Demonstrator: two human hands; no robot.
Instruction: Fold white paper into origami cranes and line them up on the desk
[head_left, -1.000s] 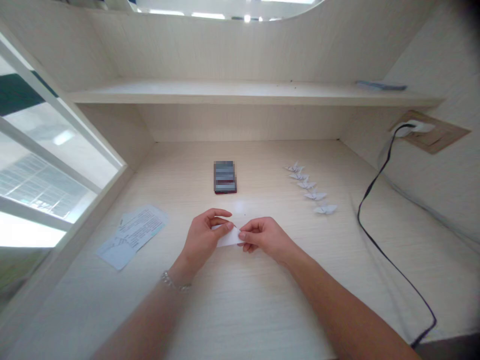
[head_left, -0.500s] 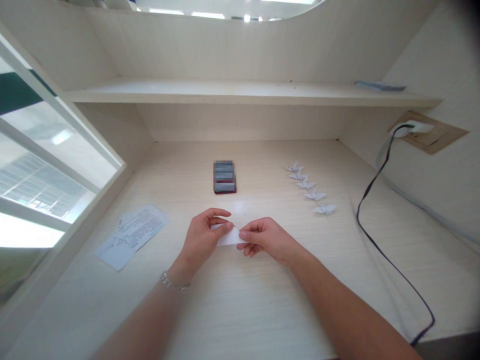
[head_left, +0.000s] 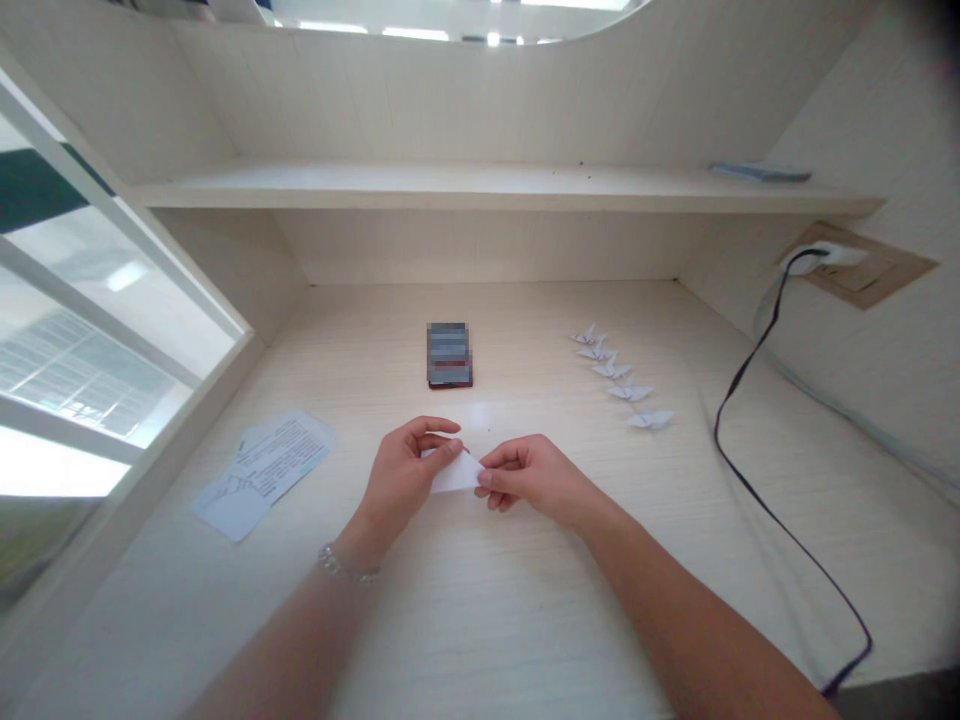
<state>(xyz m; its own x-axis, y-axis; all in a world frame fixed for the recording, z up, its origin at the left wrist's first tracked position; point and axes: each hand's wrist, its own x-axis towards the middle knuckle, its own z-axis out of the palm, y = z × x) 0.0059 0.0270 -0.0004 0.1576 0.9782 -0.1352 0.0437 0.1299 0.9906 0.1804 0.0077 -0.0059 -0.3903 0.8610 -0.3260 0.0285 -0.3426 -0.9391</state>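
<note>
A small folded piece of white paper [head_left: 455, 477] is held between my two hands, just over the desk. My left hand [head_left: 409, 470] pinches its upper left part between thumb and fingers. At its right corner, my right hand [head_left: 529, 474] grips it with thumb and forefinger. The paper looks roughly triangular; its left end is hidden by my left hand. Several folded white paper cranes [head_left: 630, 391] stand in a slanting row to the right, apart from my hands.
A dark phone-like object [head_left: 449, 355], partly pixelated, lies beyond my hands. Printed paper sheets [head_left: 262, 472] lie at left. A black cable [head_left: 739, 480] runs from the wall socket [head_left: 862, 265] down the right side. Above is a shelf [head_left: 450, 185] holding a flat item [head_left: 760, 173].
My left thumb has shifted slightly up and left along the paper, and more of the paper's face shows. My right fingers have drawn in a little beneath it.
</note>
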